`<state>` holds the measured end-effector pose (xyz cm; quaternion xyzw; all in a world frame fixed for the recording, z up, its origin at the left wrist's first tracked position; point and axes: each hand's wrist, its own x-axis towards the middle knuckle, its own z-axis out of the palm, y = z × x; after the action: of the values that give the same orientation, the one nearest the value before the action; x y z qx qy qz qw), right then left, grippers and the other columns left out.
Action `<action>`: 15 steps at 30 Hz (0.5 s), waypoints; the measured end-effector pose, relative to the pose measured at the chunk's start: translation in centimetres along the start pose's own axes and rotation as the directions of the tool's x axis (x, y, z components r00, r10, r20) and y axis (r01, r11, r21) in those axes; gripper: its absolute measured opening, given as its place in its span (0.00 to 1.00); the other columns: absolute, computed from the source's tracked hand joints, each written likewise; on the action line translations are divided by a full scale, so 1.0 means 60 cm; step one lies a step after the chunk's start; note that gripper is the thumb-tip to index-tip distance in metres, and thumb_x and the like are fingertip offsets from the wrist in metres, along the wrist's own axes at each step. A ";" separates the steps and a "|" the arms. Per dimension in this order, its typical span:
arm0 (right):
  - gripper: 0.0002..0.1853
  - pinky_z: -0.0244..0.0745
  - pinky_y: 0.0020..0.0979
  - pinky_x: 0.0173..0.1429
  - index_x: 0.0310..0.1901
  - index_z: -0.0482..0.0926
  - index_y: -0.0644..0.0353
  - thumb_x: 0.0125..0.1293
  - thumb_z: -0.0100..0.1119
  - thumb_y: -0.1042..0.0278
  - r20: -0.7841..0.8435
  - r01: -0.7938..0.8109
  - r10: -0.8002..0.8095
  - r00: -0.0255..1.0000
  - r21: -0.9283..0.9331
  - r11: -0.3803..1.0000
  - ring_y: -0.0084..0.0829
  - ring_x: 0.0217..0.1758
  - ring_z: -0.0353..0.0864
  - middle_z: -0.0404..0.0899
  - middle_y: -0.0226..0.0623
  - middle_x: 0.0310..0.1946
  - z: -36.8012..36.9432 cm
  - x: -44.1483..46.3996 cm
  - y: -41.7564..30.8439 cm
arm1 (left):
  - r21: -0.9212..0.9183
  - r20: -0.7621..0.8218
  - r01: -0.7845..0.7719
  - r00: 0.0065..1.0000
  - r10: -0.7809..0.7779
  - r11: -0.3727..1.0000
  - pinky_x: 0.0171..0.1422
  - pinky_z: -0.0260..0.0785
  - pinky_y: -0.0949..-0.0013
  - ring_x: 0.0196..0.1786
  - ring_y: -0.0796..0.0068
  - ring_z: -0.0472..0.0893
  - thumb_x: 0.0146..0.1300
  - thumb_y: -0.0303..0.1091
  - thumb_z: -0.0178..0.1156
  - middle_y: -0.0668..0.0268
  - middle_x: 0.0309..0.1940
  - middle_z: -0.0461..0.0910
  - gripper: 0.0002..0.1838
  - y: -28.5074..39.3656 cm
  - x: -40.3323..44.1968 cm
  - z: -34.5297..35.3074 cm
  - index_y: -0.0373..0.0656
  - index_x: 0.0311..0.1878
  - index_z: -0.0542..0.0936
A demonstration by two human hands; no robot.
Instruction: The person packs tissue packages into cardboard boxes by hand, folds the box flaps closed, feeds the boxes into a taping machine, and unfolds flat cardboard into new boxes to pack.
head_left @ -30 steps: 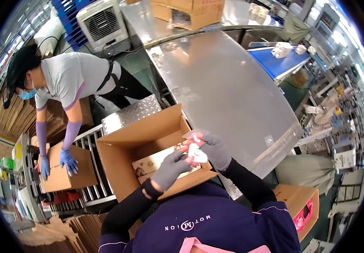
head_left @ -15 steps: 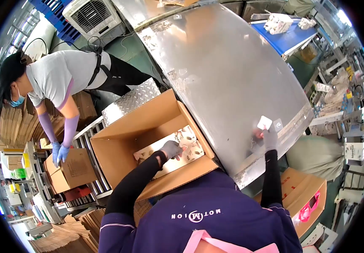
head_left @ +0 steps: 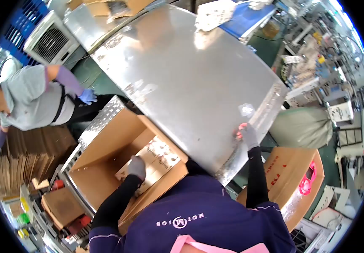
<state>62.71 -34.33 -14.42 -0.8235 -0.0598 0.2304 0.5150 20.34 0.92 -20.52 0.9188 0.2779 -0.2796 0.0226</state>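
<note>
My left hand (head_left: 137,168), in a grey glove with the fingertips bare, is inside an open cardboard box (head_left: 95,162). It rests against cream packages (head_left: 159,162) with dark printed patterns that lie along the box's near side. Its fingers point down and are mostly hidden. Over the near right edge of the metal table (head_left: 182,84) is my right hand (head_left: 248,135), gloved alike, its bare fingertips curled together at the surface. Whatever they hold, if anything, is too small to make out. Just beyond it lies a small clear square piece (head_left: 246,110).
A co-worker (head_left: 34,97) stands at the left by stacked flat cardboard (head_left: 34,156). A closed carton (head_left: 64,206) sits on the rollers. Another open carton (head_left: 293,177) with pink material is at my right, near a large sack (head_left: 302,128). White printed packs (head_left: 213,16) lie by the blue conveyor (head_left: 241,21).
The white square card in my right hand no longer shows, and those fingers have curled in. My left hand has shifted along the packages. The co-worker has let go of the closed carton.
</note>
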 end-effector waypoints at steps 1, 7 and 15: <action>0.06 0.76 0.25 0.29 0.44 0.76 0.60 0.69 0.59 0.69 -0.012 0.040 -0.041 0.999 -0.056 0.998 0.21 0.26 0.79 0.80 0.32 0.30 0.002 -0.002 -0.012 | 0.146 -0.046 -0.026 0.998 0.033 0.989 0.47 0.78 0.60 0.42 0.52 0.85 0.64 0.29 0.52 0.40 0.48 0.79 0.14 -0.005 -0.009 0.039 0.31 0.48 0.80; 0.10 0.76 0.27 0.36 0.49 0.76 0.59 0.67 0.59 0.72 -0.004 0.313 -0.323 0.947 -0.230 0.921 0.22 0.29 0.79 0.79 0.32 0.30 -0.007 0.080 -0.127 | -0.078 0.123 0.114 0.987 -0.104 0.990 0.45 0.76 0.60 0.47 0.57 0.82 0.69 0.35 0.49 0.48 0.45 0.78 0.21 0.049 -0.087 -0.005 0.31 0.59 0.73; 0.36 0.64 0.41 0.68 0.69 0.63 0.60 0.58 0.63 0.71 0.288 0.665 -0.804 0.521 -0.727 0.171 0.45 0.70 0.65 0.69 0.44 0.63 0.117 0.401 -0.508 | 0.148 -0.117 0.039 0.993 -0.021 0.988 0.45 0.70 0.53 0.50 0.49 0.74 0.66 0.51 0.57 0.39 0.62 0.66 0.31 0.037 -0.074 -0.108 0.41 0.66 0.70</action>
<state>85.21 -6.39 2.09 -0.8358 -0.4994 -0.1657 0.1569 21.69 -1.87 -13.01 0.9281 0.2708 -0.2468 -0.0668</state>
